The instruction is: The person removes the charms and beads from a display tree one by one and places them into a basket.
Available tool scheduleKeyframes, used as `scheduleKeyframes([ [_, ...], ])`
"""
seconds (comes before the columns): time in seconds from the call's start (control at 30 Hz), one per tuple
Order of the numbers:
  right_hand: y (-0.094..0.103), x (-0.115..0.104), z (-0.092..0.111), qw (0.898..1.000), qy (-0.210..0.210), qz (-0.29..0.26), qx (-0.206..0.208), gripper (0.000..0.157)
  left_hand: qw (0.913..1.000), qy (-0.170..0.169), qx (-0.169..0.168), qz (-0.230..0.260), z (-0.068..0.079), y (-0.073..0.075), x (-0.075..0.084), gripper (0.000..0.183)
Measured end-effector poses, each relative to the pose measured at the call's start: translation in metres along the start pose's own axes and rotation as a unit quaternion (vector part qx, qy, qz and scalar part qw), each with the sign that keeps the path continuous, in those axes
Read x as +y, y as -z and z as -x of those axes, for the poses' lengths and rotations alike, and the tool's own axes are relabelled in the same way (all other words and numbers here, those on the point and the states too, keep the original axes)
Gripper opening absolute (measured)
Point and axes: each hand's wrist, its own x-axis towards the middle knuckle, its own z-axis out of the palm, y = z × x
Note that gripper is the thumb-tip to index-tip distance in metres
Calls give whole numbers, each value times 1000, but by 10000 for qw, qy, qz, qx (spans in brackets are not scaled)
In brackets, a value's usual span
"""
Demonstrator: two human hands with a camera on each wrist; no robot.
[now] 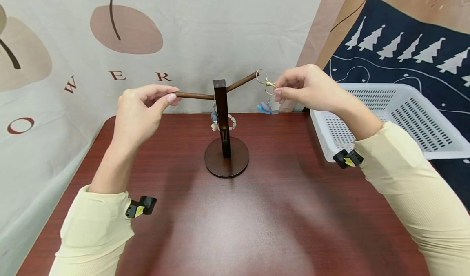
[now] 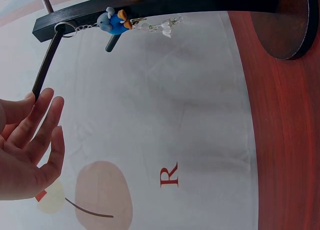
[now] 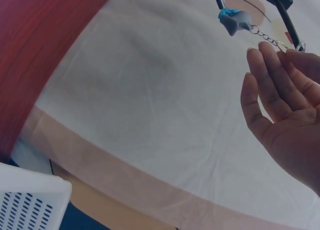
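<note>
A dark wooden stand (image 1: 222, 116) with a round base and side pegs stands on the table. My left hand (image 1: 136, 112) pinches the outer end of its left peg (image 1: 194, 95). On that peg, close to the post, hangs a keychain with a blue-and-grey figure (image 2: 114, 23). A pale bead bracelet (image 1: 233, 122) hangs lower, partly behind the post. My right hand (image 1: 312, 87) pinches another keychain by its gold-coloured clasp; its blue-and-grey pendant (image 3: 236, 21) dangles below. The keychain's ring (image 1: 262, 76) overlaps the tip of the right peg (image 1: 242, 82); whether it encircles the tip I cannot tell.
A white perforated plastic basket (image 1: 321, 135) stands at the right, beside my right forearm. Behind the reddish-brown table (image 1: 176, 227) hangs a pale printed cloth (image 1: 220, 31). A dark blue cloth with white trees (image 1: 389, 67) is at the far right.
</note>
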Motion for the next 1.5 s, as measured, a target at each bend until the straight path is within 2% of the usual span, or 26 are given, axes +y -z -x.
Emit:
scheduleKeyframes([
  [0.43, 4, 5, 8, 10000, -38, 32, 23, 8, 10000, 6, 16, -56, 1, 2, 3, 18],
  [0.83, 9, 12, 26, 9996, -135, 250, -16, 6, 9999, 40, 58, -75, 0, 0, 3, 17],
  [1.37, 22, 26, 58, 9961, -793, 365, 115, 8, 10000, 57, 13, 25, 1, 2, 4, 18],
  [1.5, 26, 32, 64, 9954, -809, 481, 188, 8, 10000, 58, 29, -11, 0, 1, 4, 18],
])
